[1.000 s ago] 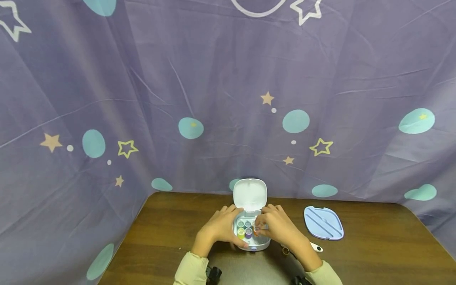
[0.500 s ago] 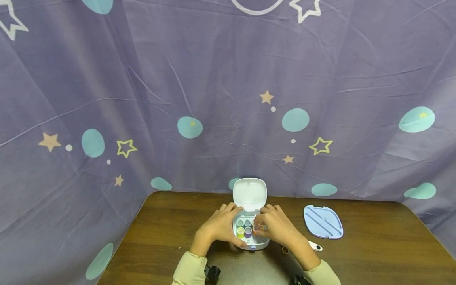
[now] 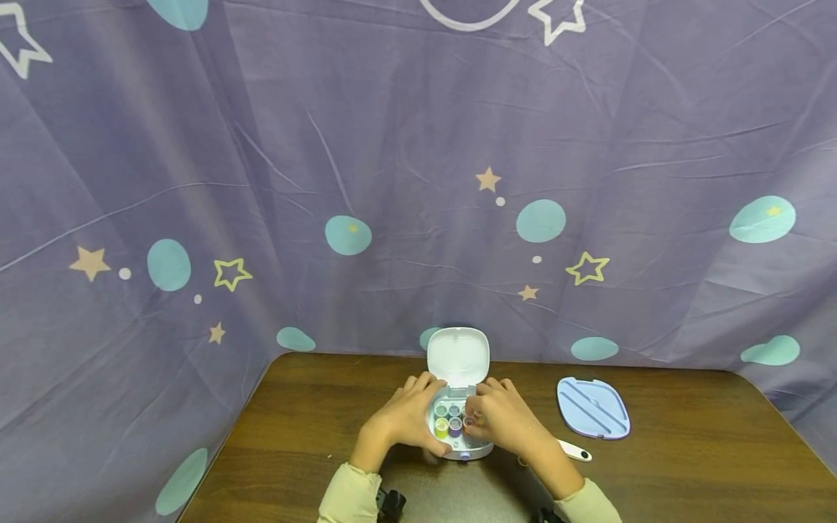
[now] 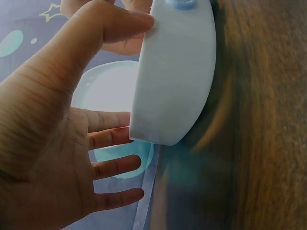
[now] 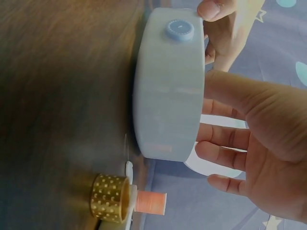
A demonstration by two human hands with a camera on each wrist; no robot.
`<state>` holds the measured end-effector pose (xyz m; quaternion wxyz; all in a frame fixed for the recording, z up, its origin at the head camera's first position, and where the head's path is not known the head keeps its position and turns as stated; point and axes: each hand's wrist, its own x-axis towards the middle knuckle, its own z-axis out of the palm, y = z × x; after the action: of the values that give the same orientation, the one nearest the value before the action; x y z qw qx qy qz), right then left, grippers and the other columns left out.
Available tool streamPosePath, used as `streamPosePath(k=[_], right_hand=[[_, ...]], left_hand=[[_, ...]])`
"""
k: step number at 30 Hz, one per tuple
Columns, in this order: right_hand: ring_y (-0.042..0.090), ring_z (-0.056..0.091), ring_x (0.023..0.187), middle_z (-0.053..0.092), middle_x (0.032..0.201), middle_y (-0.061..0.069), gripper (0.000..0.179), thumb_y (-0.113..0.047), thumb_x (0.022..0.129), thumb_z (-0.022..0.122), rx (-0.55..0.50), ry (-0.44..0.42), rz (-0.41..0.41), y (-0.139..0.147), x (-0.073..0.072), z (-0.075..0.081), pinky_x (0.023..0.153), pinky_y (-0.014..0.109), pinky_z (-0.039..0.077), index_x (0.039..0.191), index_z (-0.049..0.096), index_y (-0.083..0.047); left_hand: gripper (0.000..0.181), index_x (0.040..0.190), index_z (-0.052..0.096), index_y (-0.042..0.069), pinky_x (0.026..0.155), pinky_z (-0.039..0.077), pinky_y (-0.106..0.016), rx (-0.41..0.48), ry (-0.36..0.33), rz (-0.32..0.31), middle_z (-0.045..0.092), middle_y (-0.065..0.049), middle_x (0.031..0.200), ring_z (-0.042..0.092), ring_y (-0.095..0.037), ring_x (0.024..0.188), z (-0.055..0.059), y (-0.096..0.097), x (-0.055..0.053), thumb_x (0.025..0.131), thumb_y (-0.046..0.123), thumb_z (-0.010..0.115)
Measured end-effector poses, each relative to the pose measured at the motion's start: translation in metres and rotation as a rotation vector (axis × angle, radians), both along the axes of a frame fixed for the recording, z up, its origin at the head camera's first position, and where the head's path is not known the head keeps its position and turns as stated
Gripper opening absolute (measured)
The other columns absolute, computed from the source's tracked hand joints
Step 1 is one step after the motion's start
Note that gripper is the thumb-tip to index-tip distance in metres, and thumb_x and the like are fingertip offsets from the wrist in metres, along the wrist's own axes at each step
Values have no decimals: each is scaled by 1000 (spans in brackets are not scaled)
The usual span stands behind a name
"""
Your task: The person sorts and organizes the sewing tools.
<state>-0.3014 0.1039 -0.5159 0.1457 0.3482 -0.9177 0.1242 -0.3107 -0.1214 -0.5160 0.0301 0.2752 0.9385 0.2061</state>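
Note:
An open white sewing box [image 3: 461, 455] stands on the table, its lid [image 3: 458, 356] raised at the back. Inside sit several small thread spools, among them a yellow spool [image 3: 442, 427] and a purple spool [image 3: 455, 426]. My left hand [image 3: 407, 412] holds the box's left side, thumb at the front rim and fingers toward the back. My right hand [image 3: 506, 415] reaches over the right side, thumb and fingers curled round an orange spool [image 3: 467, 421] in the front row. The right fingertips are partly hidden behind the box wall in the right wrist view.
A light blue divided tray [image 3: 593, 408] lies to the right. Nearer are a white handle [image 3: 575, 450] with a dark dot, a gold dotted thimble [image 5: 109, 197] and another orange spool [image 5: 150, 202]. A patterned curtain [image 3: 392, 181] borders the table's back.
My right hand shifts slightly left and lower over the spools, covering more of the orange one. The left hand keeps its place on the box.

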Motion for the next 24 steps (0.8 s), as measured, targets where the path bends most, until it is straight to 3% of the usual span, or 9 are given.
streamPosePath(k=[14, 24], right_hand=[[10, 46, 76, 48, 73, -11, 26, -32, 76, 85, 27, 51, 5, -1, 0, -4, 73, 31, 33, 79, 62, -21], [13, 45, 77, 47, 76, -8, 24, -29, 74, 84, 23, 114, 4, -1, 1, -8, 76, 34, 35, 78, 62, -20]], left_hand=[[103, 146, 49, 9, 97, 46, -41, -2, -3, -6, 52, -5, 135, 46, -20, 114, 1, 0, 1, 59, 48, 89], [103, 146, 49, 10, 97, 46, -42, -3, -3, -3, 52, -4, 135, 47, -21, 115, 0, 0, 1, 59, 48, 89]])
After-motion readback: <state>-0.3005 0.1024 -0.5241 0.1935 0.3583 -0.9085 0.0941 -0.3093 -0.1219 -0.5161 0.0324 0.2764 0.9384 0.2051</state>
